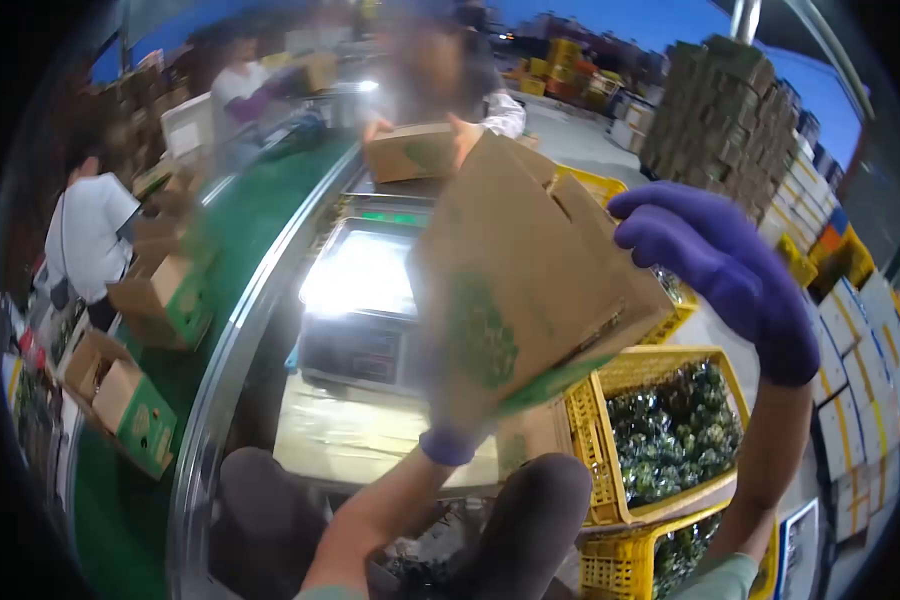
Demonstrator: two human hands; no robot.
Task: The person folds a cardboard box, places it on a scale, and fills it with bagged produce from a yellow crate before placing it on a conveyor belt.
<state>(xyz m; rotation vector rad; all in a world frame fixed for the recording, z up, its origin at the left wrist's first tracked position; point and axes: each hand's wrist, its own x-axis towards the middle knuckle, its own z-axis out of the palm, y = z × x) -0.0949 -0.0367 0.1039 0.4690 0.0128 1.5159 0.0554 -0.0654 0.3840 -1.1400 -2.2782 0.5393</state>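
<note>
A brown cardboard box (pixel 540 270) with green print is tilted up in front of me. My left hand (pixel 450 444), in a purple glove, holds it from the near lower side; the box hides its fingers, and just the cuff shows. To the right of the box, my gloved right hand (pixel 720 260) is raised with its fingers stretched out, the tips close to the box's upper right edge. Behind the box, to the left, stands a weighing scale (pixel 355 345) with a bright glare on its plate and a lit green display (pixel 390 217).
Yellow crates (pixel 592 450) of glossy dark green bunches stand at right. On the left, a green conveyor belt (pixel 245 225) carries open boxes (pixel 120 395). Across from me, a person holds another box (pixel 410 153). More people stand by the belt. Stacked cartons (pixel 715 120) rise at the back right.
</note>
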